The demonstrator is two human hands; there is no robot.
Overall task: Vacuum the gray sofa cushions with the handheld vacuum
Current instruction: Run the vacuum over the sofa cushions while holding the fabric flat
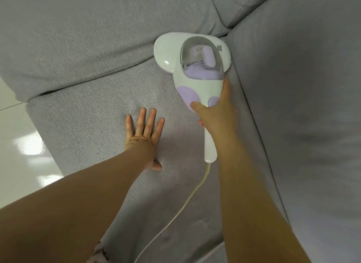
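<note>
The right grip [216, 110] clasps the handheld vacuum [197, 67], which rests on the gray seat cushion [82, 114] at one o'clock. The left grip [145, 133] lies released, flat on the cushion at the vacuum's seven o'clock.

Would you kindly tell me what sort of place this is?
Probably a home living room: a gray fabric sofa, glossy white floor tiles beside it, and a corded handheld vacuum on the seat.
</note>
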